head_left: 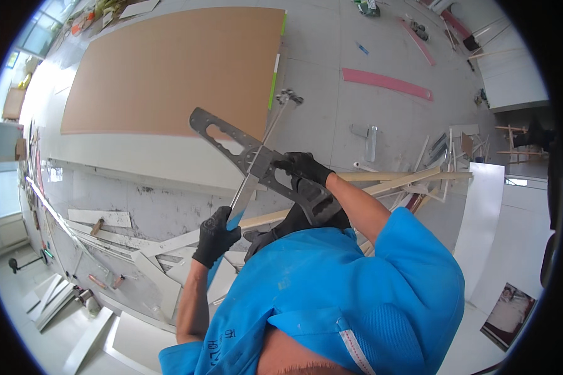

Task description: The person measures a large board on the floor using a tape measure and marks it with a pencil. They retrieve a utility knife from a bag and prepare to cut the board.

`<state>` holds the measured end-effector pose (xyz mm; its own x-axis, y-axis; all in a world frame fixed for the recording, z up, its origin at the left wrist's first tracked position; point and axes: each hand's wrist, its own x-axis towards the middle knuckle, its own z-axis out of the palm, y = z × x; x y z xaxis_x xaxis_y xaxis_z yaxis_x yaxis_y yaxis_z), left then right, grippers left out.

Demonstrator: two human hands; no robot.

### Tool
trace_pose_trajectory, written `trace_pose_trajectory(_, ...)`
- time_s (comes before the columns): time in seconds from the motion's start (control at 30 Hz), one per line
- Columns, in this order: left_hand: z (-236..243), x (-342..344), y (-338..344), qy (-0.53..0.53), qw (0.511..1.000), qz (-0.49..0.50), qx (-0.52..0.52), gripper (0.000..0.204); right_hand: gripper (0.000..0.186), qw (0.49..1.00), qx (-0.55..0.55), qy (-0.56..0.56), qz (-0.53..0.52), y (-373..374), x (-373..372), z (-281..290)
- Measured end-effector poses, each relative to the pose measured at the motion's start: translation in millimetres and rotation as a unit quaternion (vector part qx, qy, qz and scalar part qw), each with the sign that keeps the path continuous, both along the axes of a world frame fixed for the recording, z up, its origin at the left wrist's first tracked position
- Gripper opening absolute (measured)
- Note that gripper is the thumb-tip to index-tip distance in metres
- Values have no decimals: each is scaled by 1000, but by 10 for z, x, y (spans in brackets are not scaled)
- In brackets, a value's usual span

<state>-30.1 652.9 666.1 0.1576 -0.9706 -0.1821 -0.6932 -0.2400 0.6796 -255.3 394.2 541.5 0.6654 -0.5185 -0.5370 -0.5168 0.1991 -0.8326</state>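
In front of my body I hold a long, thin metal rail (244,190) with a wide grey crossbar (214,128) set across it. The crossbar has oval handle slots and small round holes. My gloved left hand (216,236) is closed around the lower part of the rail, where a blue strip (235,220) shows. My gloved right hand (303,167) is closed on the crossbar just right of the rail; its fingertips are partly hidden. The rail's far end carries a small metal fitting (289,97), past the corner of a big brown board (175,69).
The brown board tops a large pale stack at the far left. Pink strips (388,84) and a small blue object (362,48) lie on the grey floor. White offcuts (159,281) and long wooden strips (388,184) are scattered around me. A white panel (480,212) is at right.
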Motion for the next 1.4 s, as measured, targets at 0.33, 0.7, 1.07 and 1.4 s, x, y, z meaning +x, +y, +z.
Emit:
trace_pose_trajectory(0.33, 42, -70, -2023, -52, 997, -53, 36, 30, 42, 930, -347, 43, -111, -1241, -531, 432)
trace_pose_trajectory(0.7, 951, -226, -4774, -312, 915, -108, -231, 45, 49, 946, -170, -131, -242, -3562, -521, -114)
trace_pose_trajectory(1.07, 580, -34, -7513, -321, 892, -213, -235, 32, 57, 944, 48, 5, -325, -5871, -814, 386)
trace_pose_trajectory(1.4, -905, 538, -8575, -65, 995, -40, 58, 32, 50, 982, 1, 125, -141, -8334, -461, -340)
